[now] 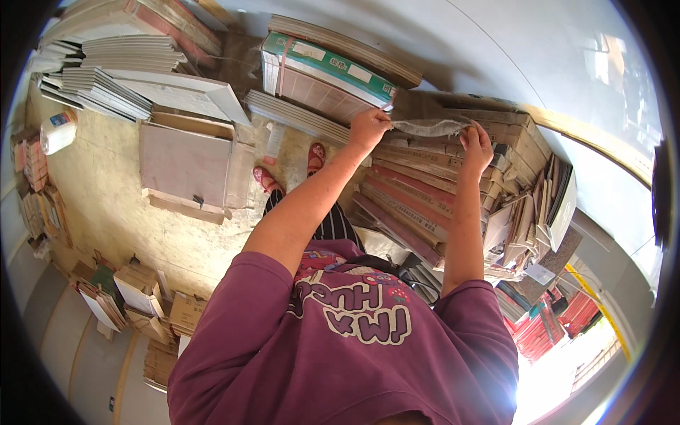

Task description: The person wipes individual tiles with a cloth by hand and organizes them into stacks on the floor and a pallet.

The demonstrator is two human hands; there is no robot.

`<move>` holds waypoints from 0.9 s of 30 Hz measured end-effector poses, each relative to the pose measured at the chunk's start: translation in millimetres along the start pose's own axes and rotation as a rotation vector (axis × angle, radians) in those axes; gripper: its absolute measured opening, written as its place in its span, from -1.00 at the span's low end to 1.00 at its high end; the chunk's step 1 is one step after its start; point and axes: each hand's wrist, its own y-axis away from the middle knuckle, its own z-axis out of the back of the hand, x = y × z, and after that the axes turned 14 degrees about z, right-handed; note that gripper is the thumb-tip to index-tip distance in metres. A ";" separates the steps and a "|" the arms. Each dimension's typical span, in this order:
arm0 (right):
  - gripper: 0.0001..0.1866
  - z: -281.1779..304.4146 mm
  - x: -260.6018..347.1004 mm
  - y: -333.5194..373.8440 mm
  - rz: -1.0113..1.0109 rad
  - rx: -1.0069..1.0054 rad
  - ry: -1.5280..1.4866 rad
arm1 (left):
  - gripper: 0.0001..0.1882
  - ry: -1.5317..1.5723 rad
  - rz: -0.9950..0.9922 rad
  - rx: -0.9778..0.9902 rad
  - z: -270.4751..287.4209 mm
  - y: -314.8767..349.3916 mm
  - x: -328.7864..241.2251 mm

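Nearest on my feed: the wearer's purple shirt, its bottom edge cut off; print on the front is upside down to me & partly lost in folds. Striped trousers show only in part past it, w/ red shoes beyond, one half behind the left forearm.

Both arms reach far. Left hand: fingers curled, pinching the left end of a greyish strip; back of hand faces me, so most fingertips are hidden. Right hand: thumb & forefinger pinch the other end; remaining fingers bent, hard to separate. Strip hangs btwn the hands w/ a slight sag, edge frayed-looking; both ends covered by fingers. Can't tell if it touches anything behind.

Under & around the right arm: stacked cartons, partly blocked by that forearm. Left of the legs, a brown box sits on the floor.

Farther, past the left hand: a green-topped box w/ a pinkish strap; far left, pale panels, bent by the lens. Grey wall at the far side. Near right, glare washes out detail.
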 end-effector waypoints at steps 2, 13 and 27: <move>-0.78 -10.2 4.6 -1.0 0.002 0.017 -0.051 | -0.86 -0.028 -0.048 -0.047 9.4 -1.6 -0.4; -0.76 -178.2 82.1 8.7 0.028 0.390 -0.242 | -0.83 0.048 -0.279 -0.292 212.4 14.4 -126.3; -0.75 -135.7 15.3 -25.3 -0.126 0.128 -0.188 | -0.84 0.042 -0.231 -0.290 135.8 -37.7 -113.7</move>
